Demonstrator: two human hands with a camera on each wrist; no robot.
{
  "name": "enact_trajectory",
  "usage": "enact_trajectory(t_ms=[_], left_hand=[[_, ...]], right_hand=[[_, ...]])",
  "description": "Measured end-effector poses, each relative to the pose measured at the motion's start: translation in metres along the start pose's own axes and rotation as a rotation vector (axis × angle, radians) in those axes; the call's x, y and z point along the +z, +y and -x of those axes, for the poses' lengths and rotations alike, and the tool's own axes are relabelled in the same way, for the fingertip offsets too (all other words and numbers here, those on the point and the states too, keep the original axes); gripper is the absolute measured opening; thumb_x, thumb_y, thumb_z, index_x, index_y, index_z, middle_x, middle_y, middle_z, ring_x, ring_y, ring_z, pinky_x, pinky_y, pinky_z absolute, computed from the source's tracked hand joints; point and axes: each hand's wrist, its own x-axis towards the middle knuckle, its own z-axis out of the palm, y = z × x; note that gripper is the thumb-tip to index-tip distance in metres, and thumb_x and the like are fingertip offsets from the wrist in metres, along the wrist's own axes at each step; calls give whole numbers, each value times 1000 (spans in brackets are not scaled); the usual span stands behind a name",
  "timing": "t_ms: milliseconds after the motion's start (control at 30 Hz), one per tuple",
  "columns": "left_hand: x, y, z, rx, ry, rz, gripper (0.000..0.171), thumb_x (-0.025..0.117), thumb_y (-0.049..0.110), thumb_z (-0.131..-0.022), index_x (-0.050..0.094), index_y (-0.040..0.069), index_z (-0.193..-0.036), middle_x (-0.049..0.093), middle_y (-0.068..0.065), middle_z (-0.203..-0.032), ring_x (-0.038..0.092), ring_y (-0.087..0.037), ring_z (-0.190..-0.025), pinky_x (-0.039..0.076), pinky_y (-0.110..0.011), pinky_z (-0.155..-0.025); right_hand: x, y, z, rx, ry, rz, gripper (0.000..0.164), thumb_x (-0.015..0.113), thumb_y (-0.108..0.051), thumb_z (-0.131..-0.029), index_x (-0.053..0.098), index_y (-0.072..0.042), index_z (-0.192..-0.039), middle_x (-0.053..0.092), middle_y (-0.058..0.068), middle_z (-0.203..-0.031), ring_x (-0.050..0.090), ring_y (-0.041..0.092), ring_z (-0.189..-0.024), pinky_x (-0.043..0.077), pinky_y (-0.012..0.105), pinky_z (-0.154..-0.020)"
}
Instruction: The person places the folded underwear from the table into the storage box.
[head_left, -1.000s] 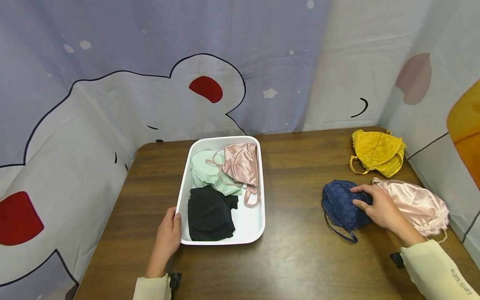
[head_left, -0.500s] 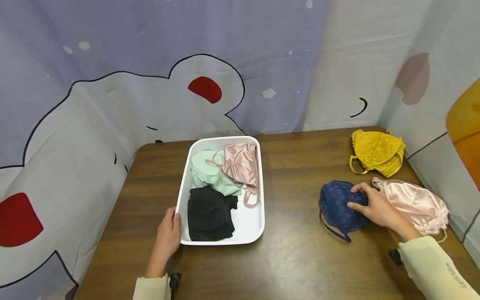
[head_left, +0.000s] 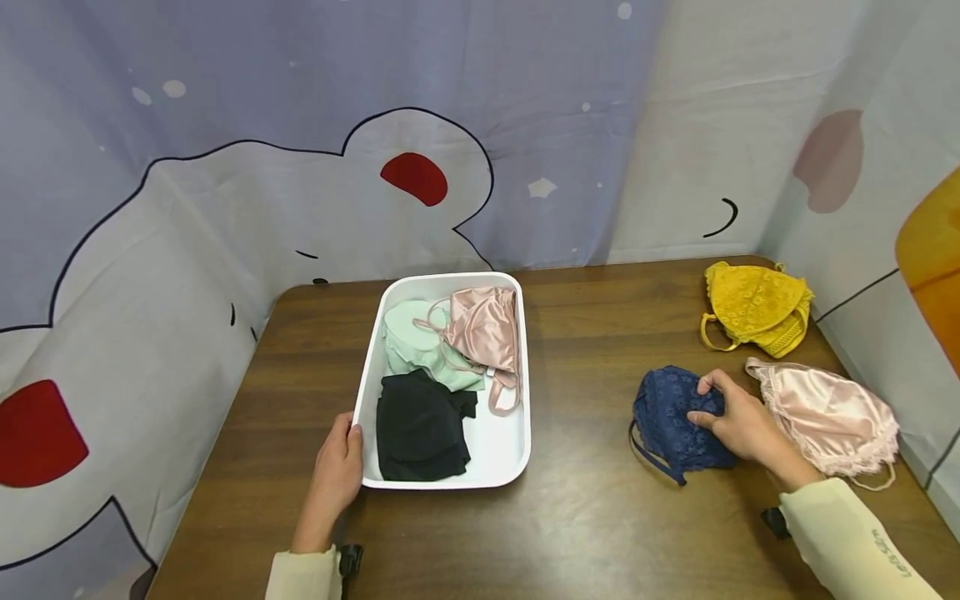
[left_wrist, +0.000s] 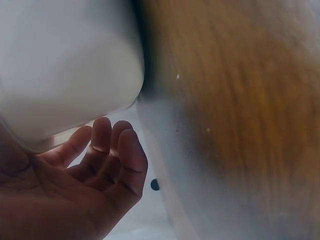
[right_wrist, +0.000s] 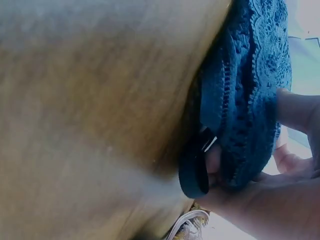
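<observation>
the person's right hand (head_left: 742, 421) pinches a navy blue lace bra (head_left: 667, 425), folded, cup side up, at its right end. the thumb and index finger lie apart on the lace, a little gap between their tips in the head view; the right wrist view shows a fingertip coming round the other side, next to a dark loop of strap (right_wrist: 192, 172). whether the bra's whole underside touches the table i cannot tell.

the left hand (head_left: 337, 467) holds a white, round-cornered plastic tray (head_left: 495, 450) by its left wall, near the front corner: thumb at the rim, the other fingers bent and slightly parted outside, not all of them touching the wall.

in the tray, a folded black cloth garment (head_left: 420, 429) lies front left, a mint green garment (head_left: 412, 325) behind it, and a rose pink satin one (head_left: 483, 329) at back right, against the wall. bare tray floor shows front right.

between tray and navy bra runs an open stretch of brown wooden table (head_left: 585, 333). a pale pink satin bra with lace trim (head_left: 836, 408) lies just beside the right hand, close to the table's right edge; a yellow lace bra (head_left: 753, 304) sits behind, near the far right corner.
</observation>
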Motion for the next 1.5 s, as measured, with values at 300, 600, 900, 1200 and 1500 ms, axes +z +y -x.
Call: enact_trajectory(t_ms=[300,600,900,1200,1500], left_hand=[[-2,1,0,-3,-5,-6,27,37,13,-102,48,1,-123,58,-22,-104,55,-35,-89,42,-48,-78],[-3,2,1,-11,-7,-6,27,37,13,-102,48,1,-123,59,-21,-105,56,-34,-89,42,-48,-78],[-1,0,1,-10,3,-7,27,38,12,-101,48,1,-123,59,-22,-104,56,-35,-87,43,-48,-77],[-1,-1,1,-22,-13,-4,27,37,13,-102,47,2,-124,58,-21,-106,55,-34,-89,42,-48,-78],[-1,0,0,-20,-8,-3,28,36,14,-102,48,2,-124,58,-21,-106,55,-34,-89,42,-48,-78]], right_hand=[[-5,-21,4,-133,190,-84,37,78,-3,-75,52,-9,-100,59,17,-99,54,40,-87,36,50,-71],[-14,-48,3,-215,294,-94,40,80,3,-70,54,-8,-99,61,12,-97,55,32,-92,34,34,-78],[-24,-81,6,-239,340,-125,39,80,2,-70,56,-8,-100,60,8,-97,56,31,-94,31,20,-82],[-32,-126,6,-339,432,-188,44,82,6,-66,57,-5,-101,62,9,-96,55,15,-93,34,13,-81],[-37,-179,-5,-483,461,-332,47,81,14,-61,56,0,-99,60,7,-98,53,10,-94,38,17,-84]])
